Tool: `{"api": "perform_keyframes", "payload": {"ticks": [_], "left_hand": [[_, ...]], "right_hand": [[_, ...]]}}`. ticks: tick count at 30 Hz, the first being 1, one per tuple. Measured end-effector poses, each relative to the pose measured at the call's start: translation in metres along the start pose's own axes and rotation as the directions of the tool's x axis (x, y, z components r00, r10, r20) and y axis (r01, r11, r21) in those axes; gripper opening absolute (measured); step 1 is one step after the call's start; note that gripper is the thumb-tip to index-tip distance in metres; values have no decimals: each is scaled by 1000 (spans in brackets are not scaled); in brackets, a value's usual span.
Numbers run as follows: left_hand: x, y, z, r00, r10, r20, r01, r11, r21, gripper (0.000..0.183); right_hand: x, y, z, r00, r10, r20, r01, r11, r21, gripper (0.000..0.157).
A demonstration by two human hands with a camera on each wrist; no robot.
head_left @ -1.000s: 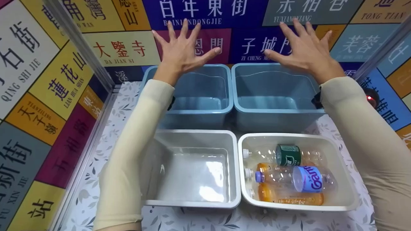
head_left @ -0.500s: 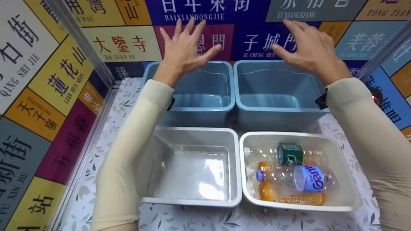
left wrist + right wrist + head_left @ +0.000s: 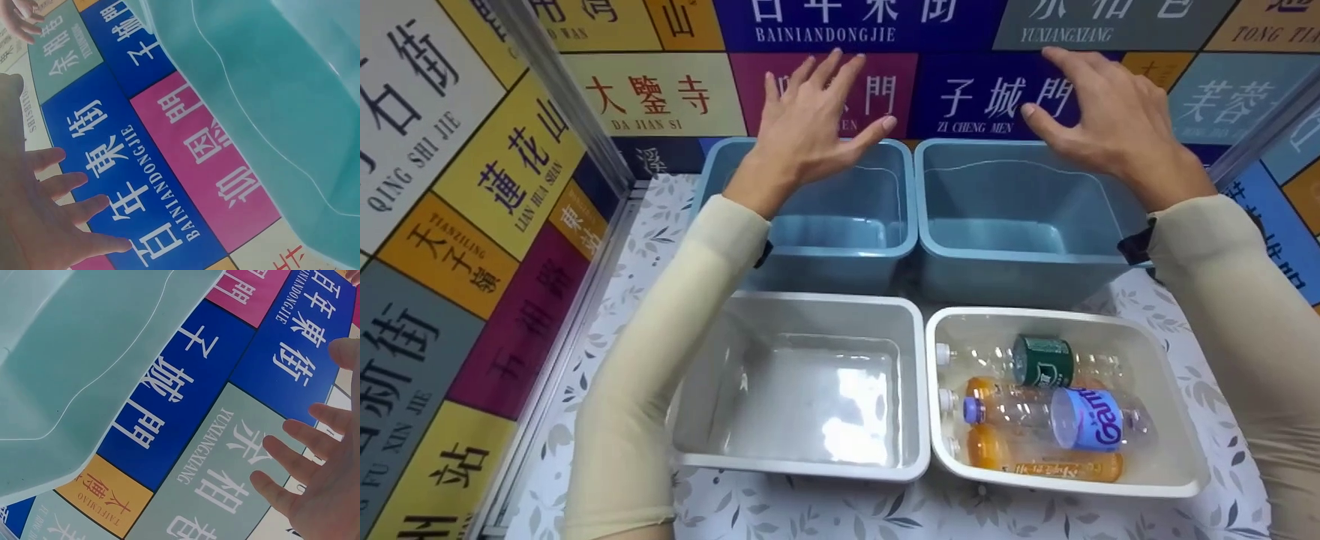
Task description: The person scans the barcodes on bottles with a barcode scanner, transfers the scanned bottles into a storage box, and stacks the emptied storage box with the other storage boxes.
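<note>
My left hand hovers over the left blue bin, fingers spread and holding nothing. Over the right blue bin is my right hand, also empty, its fingers extended and its thumb apart. The left wrist view has the left hand at the lower left beside a blue bin's rim. In the right wrist view the right hand shows at the right edge, its fingers apart. Nearer me, a white bin holds several plastic bottles, among them one with a green label and one with a purple label.
A grey-white bin stands left of the bottle bin. All the bins sit on a leaf-patterned tabletop. Walls with colourful Chinese sign panels rise behind and to the left, with a metal corner post.
The view has shifted slightly, so the bins sit a little further right. Both hands have moved right in view, and their fingers are less spread, the right hand's most.
</note>
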State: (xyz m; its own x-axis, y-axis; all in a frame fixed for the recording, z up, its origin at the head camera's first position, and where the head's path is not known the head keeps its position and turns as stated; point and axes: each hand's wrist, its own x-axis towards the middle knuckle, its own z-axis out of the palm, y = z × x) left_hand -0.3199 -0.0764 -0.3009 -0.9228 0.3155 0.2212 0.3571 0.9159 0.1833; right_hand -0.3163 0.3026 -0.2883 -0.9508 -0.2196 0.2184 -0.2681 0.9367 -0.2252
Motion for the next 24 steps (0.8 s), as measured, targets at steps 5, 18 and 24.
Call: {"api": "perform_keyframes", "payload": {"ticks": [5, 18, 24], "left_hand": [[-6, 1, 2, 1000, 22, -7, -22, 1000, 1, 96], [-17, 5, 7, 996, 87, -34, -87, 996, -9, 94], [-22, 8, 12, 989, 135, -53, -136, 990, -23, 93]], "right_hand": [[-4, 1, -3, 1000, 10, -14, -10, 1000, 0, 79], [-19, -1, 0, 998, -32, -45, 31, 999, -22, 78], [-26, 0, 5, 996, -67, -65, 64, 997, -50, 77]]}}
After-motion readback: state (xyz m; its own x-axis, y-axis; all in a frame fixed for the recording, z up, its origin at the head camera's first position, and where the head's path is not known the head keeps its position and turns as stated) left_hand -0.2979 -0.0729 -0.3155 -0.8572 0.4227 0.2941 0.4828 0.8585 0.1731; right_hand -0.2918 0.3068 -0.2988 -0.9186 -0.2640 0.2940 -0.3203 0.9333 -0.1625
